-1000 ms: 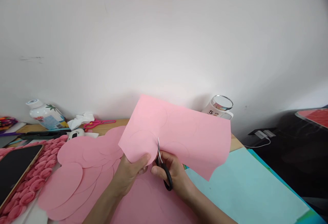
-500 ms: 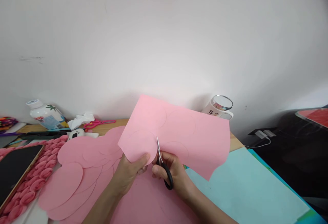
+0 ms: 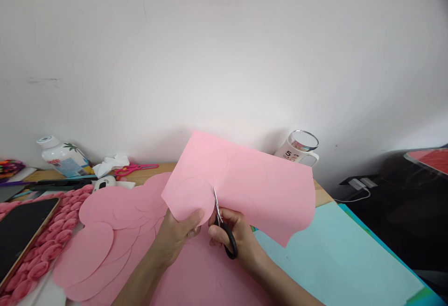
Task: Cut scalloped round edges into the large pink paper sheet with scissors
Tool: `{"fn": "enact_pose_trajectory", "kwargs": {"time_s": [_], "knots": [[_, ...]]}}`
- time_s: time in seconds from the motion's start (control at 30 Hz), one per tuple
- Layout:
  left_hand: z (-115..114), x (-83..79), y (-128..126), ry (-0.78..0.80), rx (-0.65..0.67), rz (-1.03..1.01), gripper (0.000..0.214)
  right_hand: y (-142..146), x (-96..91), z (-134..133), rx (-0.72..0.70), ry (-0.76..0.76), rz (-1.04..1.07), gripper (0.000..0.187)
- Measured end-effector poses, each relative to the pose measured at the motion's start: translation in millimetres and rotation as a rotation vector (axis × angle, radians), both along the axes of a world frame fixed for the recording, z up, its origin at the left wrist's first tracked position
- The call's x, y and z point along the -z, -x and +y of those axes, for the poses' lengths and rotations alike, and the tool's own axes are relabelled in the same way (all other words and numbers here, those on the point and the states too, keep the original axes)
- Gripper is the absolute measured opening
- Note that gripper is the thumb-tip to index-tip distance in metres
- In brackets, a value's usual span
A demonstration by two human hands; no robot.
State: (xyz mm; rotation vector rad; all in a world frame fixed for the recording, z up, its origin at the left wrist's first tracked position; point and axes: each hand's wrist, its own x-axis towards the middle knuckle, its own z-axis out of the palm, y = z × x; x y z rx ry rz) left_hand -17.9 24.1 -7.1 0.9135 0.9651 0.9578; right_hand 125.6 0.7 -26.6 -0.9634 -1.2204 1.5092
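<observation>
My left hand (image 3: 177, 236) pinches the lower left edge of a large pink paper sheet (image 3: 252, 184) held up above the table, with faint circle outlines drawn on it. My right hand (image 3: 240, 240) grips black-handled scissors (image 3: 224, 231), fingers through the loops. The blades point up into the sheet along a curved outline, beside my left thumb. Several cut pink paper circles (image 3: 108, 231) lie overlapped on the table to the left, below the sheet.
A light blue sheet (image 3: 332, 259) covers the table at right. A white mug (image 3: 299, 149) stands by the wall. At left are a white bottle (image 3: 61, 156), pink scissors (image 3: 135, 168), crumpled tissue (image 3: 110, 162), pink paper roses (image 3: 52, 238) and a dark tablet (image 3: 21, 229).
The scissors have crept slightly upward along the curved line, and the sheet has shifted a little. Both hands stay in nearly the same place.
</observation>
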Motion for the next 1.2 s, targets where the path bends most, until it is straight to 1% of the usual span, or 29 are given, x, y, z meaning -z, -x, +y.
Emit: {"fn": "enact_pose_trajectory", "kwargs": {"time_s": [0.13,0.33,0.53,0.73,0.93,1.2], "knots": [[-1.4,1.6,0.6,0.030,-0.014,0.034,0.025,0.2,-0.7,1.0,0.022,-0.008,0.032,0.034],[-1.5,6.8,2.1,0.003,0.014,0.040,0.024,-0.6,-2.3,2.1,0.022,-0.004,0.058,0.036],[-1.0,5.0,1.8,0.017,0.006,0.033,0.025,-1.3,-3.0,2.2,0.021,-0.004,0.032,0.038],[-0.9,4.2,2.8,0.019,0.016,0.055,0.028,-2.5,-2.6,0.7,-0.004,0.009,0.022,0.036],[-0.5,1.7,2.2,0.030,0.017,0.073,0.029,-3.9,4.6,3.5,-0.038,-0.034,0.073,0.030],[-0.4,6.5,3.4,0.037,0.006,0.081,0.032,-3.8,5.3,2.7,-0.037,-0.018,0.054,0.032]]}}
